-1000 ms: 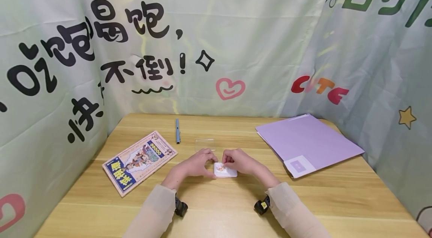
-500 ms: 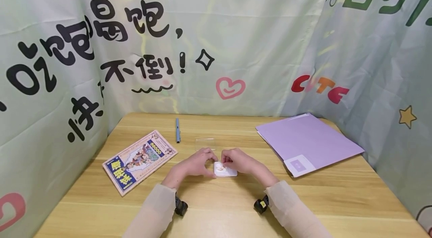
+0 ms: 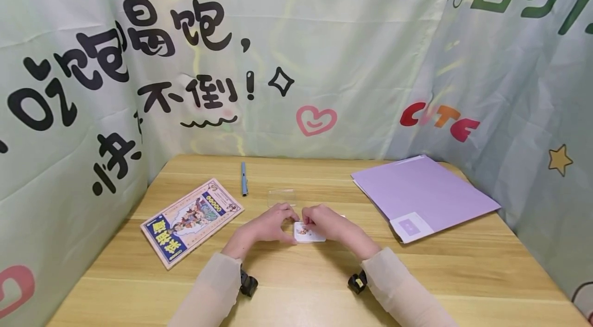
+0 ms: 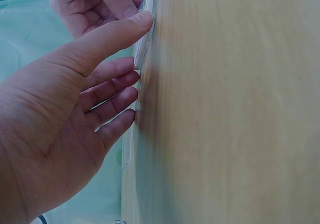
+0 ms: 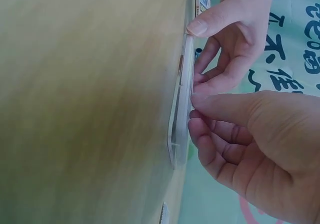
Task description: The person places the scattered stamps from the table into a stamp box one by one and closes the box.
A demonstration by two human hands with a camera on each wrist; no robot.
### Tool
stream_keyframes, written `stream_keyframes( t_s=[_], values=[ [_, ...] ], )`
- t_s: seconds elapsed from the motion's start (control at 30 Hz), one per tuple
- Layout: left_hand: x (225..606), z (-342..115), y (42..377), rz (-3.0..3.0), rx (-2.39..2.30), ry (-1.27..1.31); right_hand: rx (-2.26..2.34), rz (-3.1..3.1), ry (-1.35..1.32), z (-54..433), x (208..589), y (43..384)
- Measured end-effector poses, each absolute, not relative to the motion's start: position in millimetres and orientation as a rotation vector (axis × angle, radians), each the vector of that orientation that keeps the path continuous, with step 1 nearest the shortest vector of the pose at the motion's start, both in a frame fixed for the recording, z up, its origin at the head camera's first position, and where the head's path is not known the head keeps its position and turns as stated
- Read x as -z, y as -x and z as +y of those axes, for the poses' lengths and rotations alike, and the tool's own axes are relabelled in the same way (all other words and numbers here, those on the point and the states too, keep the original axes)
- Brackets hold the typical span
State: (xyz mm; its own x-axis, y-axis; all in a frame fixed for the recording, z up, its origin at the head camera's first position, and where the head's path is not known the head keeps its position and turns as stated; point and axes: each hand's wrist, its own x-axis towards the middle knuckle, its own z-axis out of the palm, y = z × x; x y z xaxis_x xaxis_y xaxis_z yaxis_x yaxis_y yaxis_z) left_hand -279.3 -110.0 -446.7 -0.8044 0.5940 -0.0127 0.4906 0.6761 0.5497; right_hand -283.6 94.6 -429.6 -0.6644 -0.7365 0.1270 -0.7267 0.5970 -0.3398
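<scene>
Head view faces forward-down; close-up wrist views share the tabletop.

Bright, even light across the head view, faint shadows hugging the beige fabric sleeves, pale sheen on the yellow-brown wooden table! Both wrist views run dimmer, hazier, grain smeared soft, shadow darkening the wood beside the bare left hand.

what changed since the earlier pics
The right hand has shifted slightly left over the small white case, and a pale edge now shows beyond that hand. The left hand still holds the case's left end; book, pen, clear plastic piece and purple folder stayed put.
</scene>
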Motion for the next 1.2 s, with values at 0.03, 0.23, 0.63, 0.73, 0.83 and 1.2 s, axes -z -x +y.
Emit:
stream_keyframes(
  t_s=[0.03, 0.23, 0.63, 0.73, 0.83, 1.2],
  values=[
    [446.6, -109.9, 279.3, 2.698, -0.802, -0.883, 0.561, 2.791, 1.275, 94.2, 429.5, 283.3],
    [446.1, -109.9, 278.9, 2.697, -0.811, -0.889, 0.531, 2.802, 1.317, 93.5, 428.6, 283.4],
    [446.7, -109.8, 279.4, 2.703, -0.792, -0.895, 0.559, 2.826, 1.232, 95.0, 429.0, 283.2],
    [447.1, -109.9, 279.4, 2.702, -0.800, -0.886, 0.567, 2.828, 1.222, 95.8, 428.6, 282.5],
    [448.1, -109.8, 279.4, 2.698, -0.799, -0.879, 0.594, 2.822, 1.169, 98.4, 428.4, 281.8],
    [449.3, -109.8, 279.0, 2.716, -0.782, -0.873, 0.800, 2.829, 1.012, 127.2, 425.6, 286.9]
  ],
)
